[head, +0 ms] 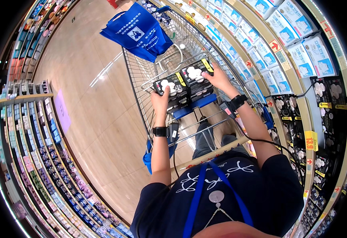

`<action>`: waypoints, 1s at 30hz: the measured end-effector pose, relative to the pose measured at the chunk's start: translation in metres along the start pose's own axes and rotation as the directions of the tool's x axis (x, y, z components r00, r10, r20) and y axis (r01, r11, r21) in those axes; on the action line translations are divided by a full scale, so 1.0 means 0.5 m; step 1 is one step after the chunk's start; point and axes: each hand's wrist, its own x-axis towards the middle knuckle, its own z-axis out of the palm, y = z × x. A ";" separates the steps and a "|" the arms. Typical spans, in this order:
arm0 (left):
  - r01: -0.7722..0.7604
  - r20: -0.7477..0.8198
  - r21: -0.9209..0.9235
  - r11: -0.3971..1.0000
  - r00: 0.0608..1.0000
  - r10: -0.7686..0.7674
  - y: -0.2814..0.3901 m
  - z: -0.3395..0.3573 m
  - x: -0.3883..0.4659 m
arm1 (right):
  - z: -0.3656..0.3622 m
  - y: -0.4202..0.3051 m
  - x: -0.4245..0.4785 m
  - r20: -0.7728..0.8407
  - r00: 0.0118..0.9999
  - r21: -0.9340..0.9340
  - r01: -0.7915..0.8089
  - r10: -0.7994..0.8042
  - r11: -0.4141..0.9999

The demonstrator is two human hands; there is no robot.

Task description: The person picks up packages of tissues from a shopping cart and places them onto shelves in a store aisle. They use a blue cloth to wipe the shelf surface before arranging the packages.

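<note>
Two stacks of black sanitary pad packs with white flower prints sit side by side at the near end of a metal shopping cart (137, 98). My left hand (160, 99) grips the outer end of the left pack stack (178, 84), its thumb on the top. On the opposite end, my right hand (218, 77) holds the right pack stack (195, 76), thumb on the top pack. Both stacks press together between my hands, above the cart's blue seat flap (195, 107). Each wrist wears a black strap with a small cabled device.
A blue non-woven bag (136, 32) with printing hangs over the cart's far left side. Shelves of white and blue packs (262, 53) and matching black packs (322, 92) line my right. Across the tiled aisle floor (102, 119) stand more stocked shelves (51, 166). The cart handle (215, 153) crosses before my body.
</note>
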 end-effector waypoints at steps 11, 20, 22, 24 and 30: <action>-0.203 0.042 -0.344 0.917 0.972 0.231 0.180 -0.095 -0.085 | -0.153 -0.028 -0.103 0.009 1.000 0.529 -0.002 -0.004 0.849; -0.247 0.517 -0.741 0.624 0.383 0.766 0.469 -0.114 -0.371 | -0.391 0.115 -0.396 -0.188 0.939 0.969 0.226 -0.287 0.104; -0.388 0.443 -0.803 0.452 0.117 0.889 0.528 -0.068 -0.454 | -0.435 0.133 -0.477 -0.201 0.954 0.960 0.237 -0.221 0.151; -0.346 0.456 -0.838 0.422 -0.018 0.890 0.562 -0.019 -0.546 | -0.483 0.149 -0.569 -0.218 0.969 0.951 0.238 -0.120 0.196; -0.316 0.505 -0.845 0.431 -0.211 0.837 0.616 0.089 -0.785 | -0.553 0.252 -0.817 -0.361 0.913 0.932 0.354 -0.190 -0.072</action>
